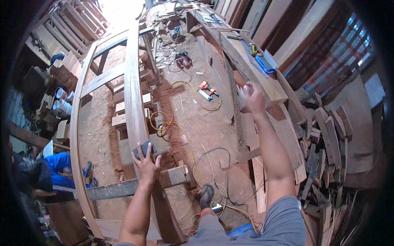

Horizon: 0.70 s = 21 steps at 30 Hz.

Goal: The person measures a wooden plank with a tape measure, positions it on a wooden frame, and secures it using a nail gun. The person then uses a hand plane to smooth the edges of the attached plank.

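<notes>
Our left hand [148, 164], fingers spread open, presses a dark pad [145, 149] onto a wooden beam [134, 82] toward its near end, seemingly smoothing it; our right hand [254, 98], grip unclear, hangs by the worktop's [274, 91] near-left corner. Next, flat, even pressure seems needed.

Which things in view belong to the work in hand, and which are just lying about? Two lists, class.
In the work, it seems:
dark pad under the left hand
long wooden beam beneath it

Seemingly just lying about:
orange power tool on the floor
yellow hose
tape measure
wood offcuts at the right
</notes>
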Tool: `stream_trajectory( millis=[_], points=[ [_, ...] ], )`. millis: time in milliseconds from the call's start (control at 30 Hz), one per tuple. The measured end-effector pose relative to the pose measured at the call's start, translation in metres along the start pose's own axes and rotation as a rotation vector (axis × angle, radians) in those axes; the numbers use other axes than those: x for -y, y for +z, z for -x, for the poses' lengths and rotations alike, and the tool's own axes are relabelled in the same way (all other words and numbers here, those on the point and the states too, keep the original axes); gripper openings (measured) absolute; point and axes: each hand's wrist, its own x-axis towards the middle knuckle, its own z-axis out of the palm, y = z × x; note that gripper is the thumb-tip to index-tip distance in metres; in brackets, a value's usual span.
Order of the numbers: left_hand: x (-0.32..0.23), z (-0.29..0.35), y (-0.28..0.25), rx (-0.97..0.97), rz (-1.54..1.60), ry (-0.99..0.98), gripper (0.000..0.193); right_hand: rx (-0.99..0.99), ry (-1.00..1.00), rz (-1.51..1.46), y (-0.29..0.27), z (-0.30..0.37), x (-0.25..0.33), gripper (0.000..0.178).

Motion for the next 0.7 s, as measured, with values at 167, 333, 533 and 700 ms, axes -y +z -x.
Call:
stream_trajectory(
  millis=[167, 333, 533, 700],
  points=[
    [-0.002, -0.025, 0.007, 0.059, 0.016, -0.156, 0.081, 0.053, -0.050, 0.266, 0.072, -0.157, -0.047, 0.033],
    [-0.011, -0.026, 0.005, 0.113, -0.013, -0.186, 0.082, 0.148, -0.028, 0.677, 0.092, -0.234, -0.091, 0.041],
    [-0.010, -0.029, 0.006, 0.052, 0.012, -0.141, 0.083, 0.264, 0.110, 0.935, 0.111, -0.284, -0.107, 0.064],
    [-0.008, -0.025, 0.009, 0.039, -0.032, -0.135, 0.089, 0.324, 0.248, 0.912, 0.133, -0.311, -0.129, 0.046]
  ],
)
